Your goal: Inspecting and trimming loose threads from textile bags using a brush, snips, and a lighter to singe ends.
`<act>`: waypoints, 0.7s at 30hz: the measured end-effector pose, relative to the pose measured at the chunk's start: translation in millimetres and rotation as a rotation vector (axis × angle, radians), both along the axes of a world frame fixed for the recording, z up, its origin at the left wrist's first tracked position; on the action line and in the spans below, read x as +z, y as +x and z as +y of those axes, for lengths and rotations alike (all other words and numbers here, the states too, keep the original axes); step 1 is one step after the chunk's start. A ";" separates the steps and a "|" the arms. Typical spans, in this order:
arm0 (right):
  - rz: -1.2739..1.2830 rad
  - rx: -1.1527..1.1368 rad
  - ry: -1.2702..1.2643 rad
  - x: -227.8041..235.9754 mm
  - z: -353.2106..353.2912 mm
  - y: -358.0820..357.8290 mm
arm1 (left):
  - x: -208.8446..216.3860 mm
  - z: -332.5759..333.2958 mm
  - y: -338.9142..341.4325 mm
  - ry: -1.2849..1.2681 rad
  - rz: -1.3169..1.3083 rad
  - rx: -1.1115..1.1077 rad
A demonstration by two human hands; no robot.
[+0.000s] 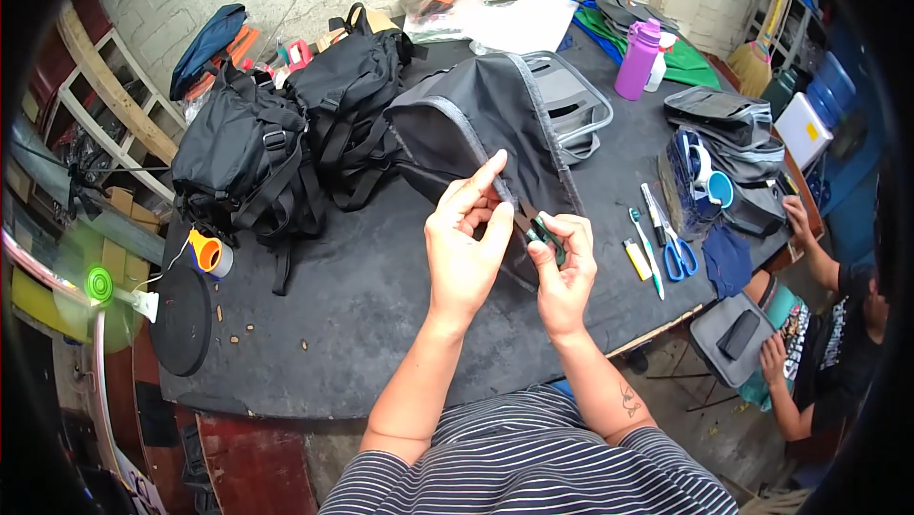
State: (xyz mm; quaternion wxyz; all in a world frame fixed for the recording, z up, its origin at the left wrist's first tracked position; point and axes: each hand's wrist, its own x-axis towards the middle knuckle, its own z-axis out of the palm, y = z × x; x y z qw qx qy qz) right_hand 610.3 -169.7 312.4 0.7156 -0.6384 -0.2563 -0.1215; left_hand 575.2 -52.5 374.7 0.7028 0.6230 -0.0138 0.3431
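Observation:
A black fabric bag piece (495, 96) with grey binding along its edges stands up off the table in front of me. My left hand (462, 253) pinches its bound edge between thumb and fingers. In my right hand (565, 282) is a small pair of thread snips (547, 237) with green handles. Their dark blades point up and left, close to the left fingertips at the binding. Whether the blades touch the cloth or a thread cannot be made out.
Two black backpacks (243, 148) lie left on the dark table (314, 344). A purple bottle (638, 60) stands at the back right. Blue-handled scissors (680, 258), a toothbrush (647, 248) and a yellow lighter (637, 259) lie right. Another person (838, 344) sits beyond the right edge.

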 end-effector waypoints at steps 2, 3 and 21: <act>0.013 0.007 0.020 -0.1 1.3 0.0 | 0.2 -0.7 0.4 0.036 0.007 0.035; 0.013 0.010 0.020 0.2 1.9 -0.3 | -0.5 -0.3 0.3 0.030 0.001 0.030; -0.031 -0.042 0.058 5.8 2.0 2.9 | -2.0 3.4 -1.4 0.023 0.042 0.036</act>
